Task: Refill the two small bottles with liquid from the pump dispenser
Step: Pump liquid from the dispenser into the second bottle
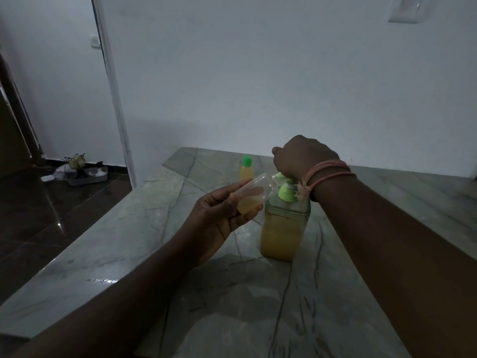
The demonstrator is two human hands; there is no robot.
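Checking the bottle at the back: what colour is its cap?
Bright green cap, on the capped small bottle; head view.

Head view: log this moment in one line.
left hand tilts open small bottle at spout | right hand atop pump dispenser | capped bottle behind

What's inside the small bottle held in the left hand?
The tilted uncapped bottle holds a little yellowish liquid pooled at its lower end; the rest looks empty. The left hand hides its base, and its mouth at the pump dispenser is hidden.
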